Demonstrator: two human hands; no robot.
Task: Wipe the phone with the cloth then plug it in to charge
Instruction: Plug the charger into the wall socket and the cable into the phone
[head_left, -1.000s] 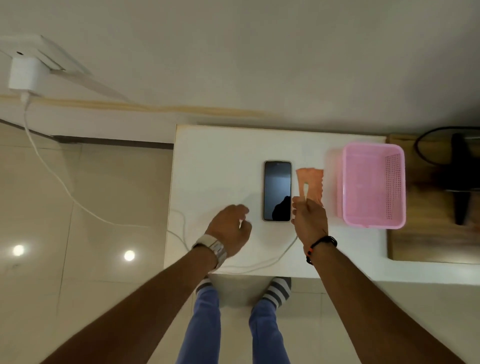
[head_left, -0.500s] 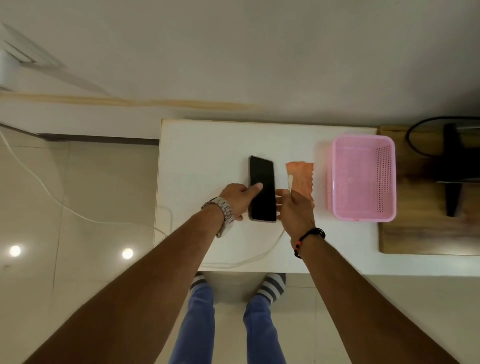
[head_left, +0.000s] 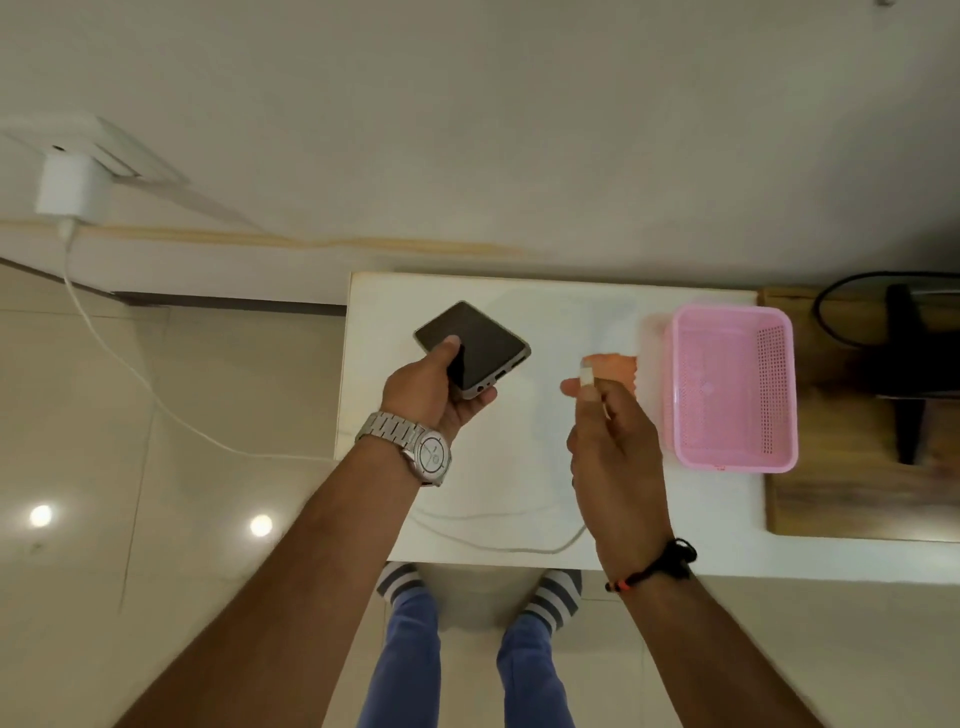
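Over the white table (head_left: 519, 312) I'm holding the phone (head_left: 475, 345) up in my left hand (head_left: 434, 387), thumb across the dark screen, fingers wrapped underneath. Its long axis is running from far-left to near-right, so the bottom edge with the port is pointing toward my right hand (head_left: 615, 447). That hand is pinching the white plug (head_left: 587, 375) of the charging cable (head_left: 498, 545), tip aimed up and a bit left, near the phone but not touching. I'm guessing the next bit is just lining plug and port up and closing the gap.

Behind my right fingers the orange cloth (head_left: 615, 364) is lying on the table, just beside the pink basket (head_left: 732, 457). The cable is looping along the near edge, then trailing off left across the tiled floor (head_left: 156, 415) to the charger brick (head_left: 70, 187) in the wall socket. Far right, a wooden board (head_left: 857, 509) is sitting with something dark on it that I can't make out.
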